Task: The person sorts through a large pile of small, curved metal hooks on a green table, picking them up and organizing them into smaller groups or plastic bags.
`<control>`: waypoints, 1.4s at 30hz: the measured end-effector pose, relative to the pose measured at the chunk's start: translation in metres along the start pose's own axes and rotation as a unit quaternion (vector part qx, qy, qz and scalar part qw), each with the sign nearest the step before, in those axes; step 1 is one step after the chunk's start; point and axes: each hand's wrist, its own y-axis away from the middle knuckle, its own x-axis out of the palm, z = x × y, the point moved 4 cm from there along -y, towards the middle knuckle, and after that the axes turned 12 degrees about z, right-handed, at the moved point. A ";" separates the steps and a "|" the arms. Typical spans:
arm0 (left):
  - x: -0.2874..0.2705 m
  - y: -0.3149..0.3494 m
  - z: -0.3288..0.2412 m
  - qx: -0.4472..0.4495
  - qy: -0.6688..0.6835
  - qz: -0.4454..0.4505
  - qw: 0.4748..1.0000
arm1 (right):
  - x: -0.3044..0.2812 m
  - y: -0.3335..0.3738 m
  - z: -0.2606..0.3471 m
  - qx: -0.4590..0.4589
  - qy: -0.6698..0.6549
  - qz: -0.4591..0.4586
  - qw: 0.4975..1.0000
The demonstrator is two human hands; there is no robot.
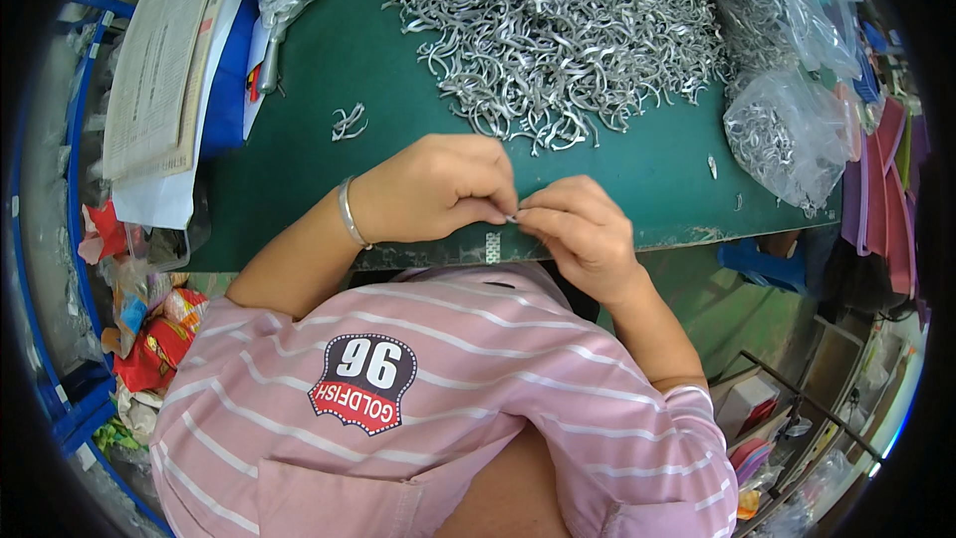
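Here, the green surface (299,80) carries a heap of silvery pieces (568,25). Near the front edge, the left hand (438,189) and the right hand (586,234) pinch one small item (512,219) in their fingers; this step seems hand-working it, and the next probably calls for steady grip.

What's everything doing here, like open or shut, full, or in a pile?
Left hand: closed, pinching
Right hand: closed, pinching
Small piece: between both hands, mostly hidden
Silvery pieces: loose, in a big heap
Little cluster: lying apart from the heap
Clear bag: filled with silvery pieces; can't tell if it's tied
Bracelet: worn on the left wrist
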 end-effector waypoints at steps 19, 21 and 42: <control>0.007 -0.001 0.005 -0.098 0.048 -0.087 0.990 | -0.030 0.008 -0.029 0.195 0.168 -0.154 0.954; 0.007 -0.003 0.003 -0.096 0.057 -0.128 0.985 | -0.023 -0.002 -0.016 0.073 0.187 -0.121 0.972; 0.004 0.000 0.009 -0.054 -0.063 -0.191 0.978 | -0.006 -0.007 -0.025 0.161 0.157 0.002 0.975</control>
